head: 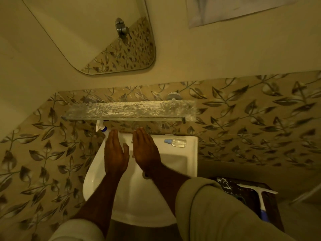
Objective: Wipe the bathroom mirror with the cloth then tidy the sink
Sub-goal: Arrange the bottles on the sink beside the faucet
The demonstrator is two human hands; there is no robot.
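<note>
My left hand [115, 153] and my right hand [145, 150] are stretched flat, side by side, over the back of the white sink [182, 164], fingers pointing at the wall. Both hold nothing. The mirror [97, 37] hangs on the wall above, at the upper left. A white spray bottle with a blue collar [102, 127] stands at the sink's back left corner, just past my left fingertips. A small clear bottle with a blue cap [176, 142] lies on the sink's back right ledge. No cloth is in view.
A stained glass shelf [128, 110] runs along the leaf-patterned tiles between mirror and sink. A white squeegee with a blue handle [260, 200] lies on a dark patterned surface [246, 193] to the right of the sink. A pale towel [225, 9] hangs at the upper right.
</note>
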